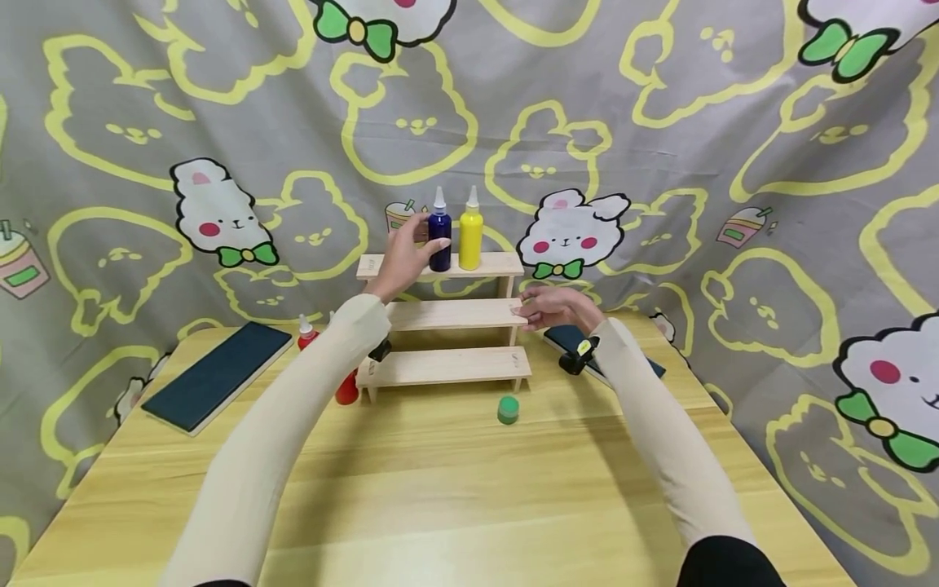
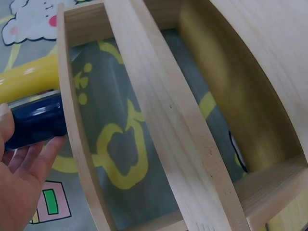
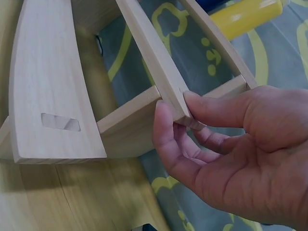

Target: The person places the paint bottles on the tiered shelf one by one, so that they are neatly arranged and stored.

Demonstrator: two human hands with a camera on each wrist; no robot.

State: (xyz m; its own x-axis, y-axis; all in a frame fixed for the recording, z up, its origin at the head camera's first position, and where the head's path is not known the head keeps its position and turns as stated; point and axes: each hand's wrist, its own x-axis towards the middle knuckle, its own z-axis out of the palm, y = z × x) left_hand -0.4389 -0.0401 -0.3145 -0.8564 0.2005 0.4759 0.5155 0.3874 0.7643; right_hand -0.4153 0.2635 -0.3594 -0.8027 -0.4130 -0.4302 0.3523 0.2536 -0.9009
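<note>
On the top tier of a three-tier wooden shelf point(image 1: 443, 365) stands a dark blue squeeze bottle point(image 1: 440, 236) with a white nozzle. My left hand point(image 1: 407, 254) grips that bottle from its left side, thumb in front. Close by on its right, a yellow squeeze bottle point(image 1: 470, 238) stands upright. My right hand point(image 3: 240, 139) pinches the right end of the middle shelf board point(image 3: 166, 72) between thumb and fingers. In the left wrist view the blue bottle point(image 2: 36, 120) sits against the top board's edge.
Red bottles point(image 1: 347, 390) stand left of the shelf, partly hidden by my left arm. A green round jar point(image 1: 508, 409) is on the wooden table point(image 1: 440, 505) in front. Dark flat panels lie left point(image 1: 220, 375) and right point(image 1: 565, 336). A patterned curtain point(image 1: 293, 122) hangs behind.
</note>
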